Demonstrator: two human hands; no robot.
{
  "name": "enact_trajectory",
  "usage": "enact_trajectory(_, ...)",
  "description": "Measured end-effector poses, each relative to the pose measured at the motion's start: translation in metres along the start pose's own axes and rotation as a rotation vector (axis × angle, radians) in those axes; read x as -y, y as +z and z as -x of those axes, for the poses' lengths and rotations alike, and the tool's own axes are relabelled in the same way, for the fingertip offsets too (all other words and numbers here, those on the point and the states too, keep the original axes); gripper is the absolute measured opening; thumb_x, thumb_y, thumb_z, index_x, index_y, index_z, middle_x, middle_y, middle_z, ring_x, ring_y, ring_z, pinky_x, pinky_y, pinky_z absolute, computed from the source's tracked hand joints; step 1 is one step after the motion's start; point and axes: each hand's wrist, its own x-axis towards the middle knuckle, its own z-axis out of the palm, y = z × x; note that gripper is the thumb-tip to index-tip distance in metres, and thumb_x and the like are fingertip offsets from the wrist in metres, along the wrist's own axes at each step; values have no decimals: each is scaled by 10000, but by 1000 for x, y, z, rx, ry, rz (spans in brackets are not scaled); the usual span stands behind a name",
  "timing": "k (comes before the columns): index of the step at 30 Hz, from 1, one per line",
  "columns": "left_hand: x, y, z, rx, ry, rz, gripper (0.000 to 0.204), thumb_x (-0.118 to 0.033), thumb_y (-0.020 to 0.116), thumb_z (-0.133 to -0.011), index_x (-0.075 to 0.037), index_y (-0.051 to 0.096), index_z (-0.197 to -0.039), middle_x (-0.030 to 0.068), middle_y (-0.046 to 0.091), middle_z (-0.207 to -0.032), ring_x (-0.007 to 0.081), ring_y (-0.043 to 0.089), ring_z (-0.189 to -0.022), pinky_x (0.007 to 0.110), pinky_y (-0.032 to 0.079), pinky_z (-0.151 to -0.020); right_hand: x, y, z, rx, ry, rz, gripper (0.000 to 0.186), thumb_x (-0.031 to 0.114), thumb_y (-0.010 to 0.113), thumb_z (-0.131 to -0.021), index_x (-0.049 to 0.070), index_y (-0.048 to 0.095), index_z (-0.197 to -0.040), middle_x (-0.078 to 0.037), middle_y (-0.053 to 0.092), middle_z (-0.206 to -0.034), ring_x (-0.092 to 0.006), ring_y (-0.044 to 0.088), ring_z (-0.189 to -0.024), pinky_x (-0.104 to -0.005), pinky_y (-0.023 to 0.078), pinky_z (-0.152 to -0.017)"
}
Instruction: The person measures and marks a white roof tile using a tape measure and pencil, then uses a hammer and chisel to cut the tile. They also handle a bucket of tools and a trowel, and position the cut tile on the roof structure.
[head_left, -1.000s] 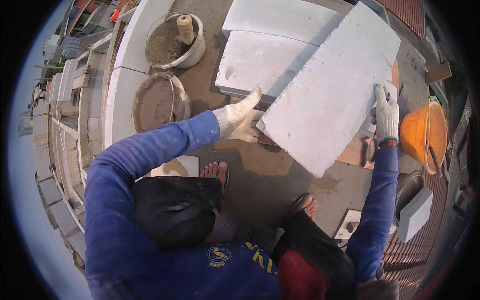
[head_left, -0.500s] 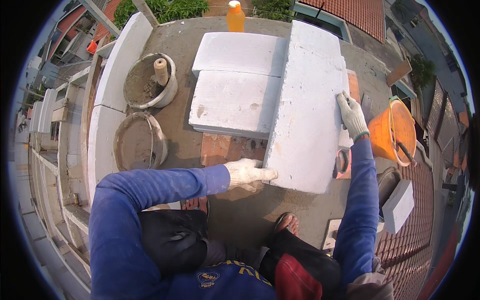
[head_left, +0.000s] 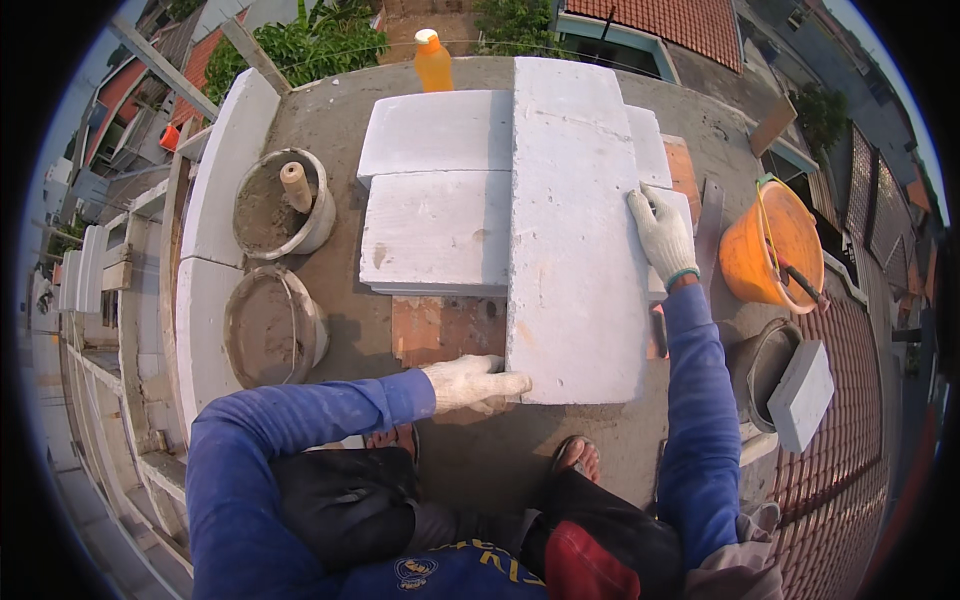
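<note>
Long white rectangular block of masonry material [head_left: 575,240]: lies lengthwise away from the person over the middle of the grey concrete slab [head_left: 345,110], far end near the slab's far edge, near end toward the feet. It covers part of the stacked white blocks [head_left: 435,230], which show at its left and, in smaller part, at its right. A reddish-brown flat board [head_left: 450,330] shows at the stack's near edge.

Progress, judged from the layout: the long block is up over the stack; letting go is not yet done, as both hands are on it. Cannot tell whether the stack bears its full weight. Anything left beyond that is not shown.

Pose: blue-sleeved left arm [head_left: 300,410] bends at the elbow and crosses almost level; blue-sleeved right arm [head_left: 695,400] extends nearly straight along the block's right side. The left hand [head_left: 478,384], in a white knit glove, is closed about the block's near left corner, some fingers hidden. The right hand [head_left: 662,235], likewise gloved, lies part-curled against the right long edge; whether its fingers hook beneath cannot be seen.
</note>
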Motion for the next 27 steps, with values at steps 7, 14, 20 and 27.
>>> enact_trajectory(7, 14, -1, -7, 4, 15, 83, 840, -617, 680, -1078, 77, 591, -1544, 194, 731, -1317, 243, 709, -1215, 392, 573, -1077, 33, -2, 23, -147, 40, 81, 612, 532, 622, -1094, 63, 725, -1472, -257, 784, -1320, -419, 746, -1252, -467, 557, -1082)
enact_trajectory(14, 15, -17, 8, -39, 38, 8, 860, -638, 686, -1061, 72, 609, -1541, 213, 733, -1375, 278, 705, -1233, 407, 555, -1095, 35, 10, 27, -184, 81, 147, 561, 527, 628, -1094, 115, 743, -1456, -239, 802, -1260, -426, 765, -1188, -505, 583, -1023)
enact_trajectory(20, -1, -20, 12, -53, -12, -126, 879, -665, 707, -1034, 70, 643, -1511, 204, 760, -1329, 284, 712, -1218, 423, 552, -1074, 34, 9, 26, -188, 113, 146, 566, 530, 619, -1095, 120, 743, -1466, -239, 801, -1276, -419, 765, -1202, -486, 575, -1052)
enact_trajectory(27, 13, -32, 7, -38, 65, 57, 947, -732, 715, -987, 54, 662, -1513, 214, 738, -1367, 288, 696, -1214, 434, 560, -1065, 43, 15, 26, -207, 81, 161, 568, 504, 603, -1108, 74, 741, -1453, -254, 785, -1312, -424, 755, -1227, -478, 570, -1061)
